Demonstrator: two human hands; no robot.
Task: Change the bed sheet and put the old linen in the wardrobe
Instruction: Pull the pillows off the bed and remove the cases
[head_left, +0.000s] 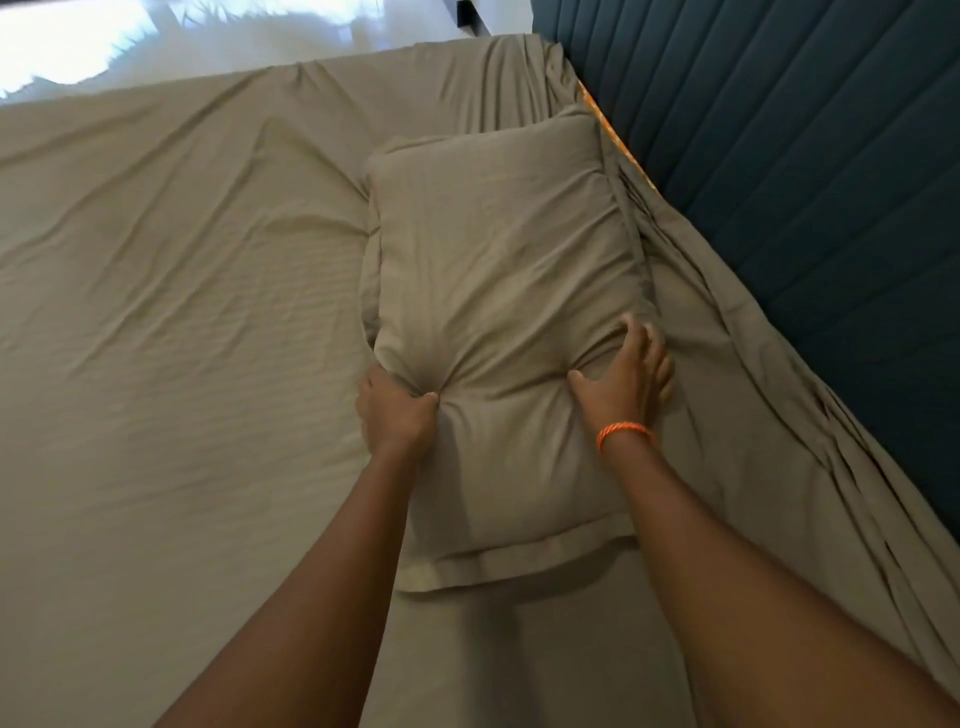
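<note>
A taupe bed sheet covers the whole mattress, wrinkled and bunched along the headboard side. A pillow in a matching taupe case lies on it near the headboard. My left hand grips the pillow's left edge, thumb dug into the fabric. My right hand, with an orange band at the wrist, grips the right edge, fingers curled over the side and thumb pressing in. The pillow is pinched in between both hands.
A dark teal padded headboard runs along the right. A strip of orange patterned fabric shows between sheet and headboard. Bright white floor lies beyond the bed's far edge.
</note>
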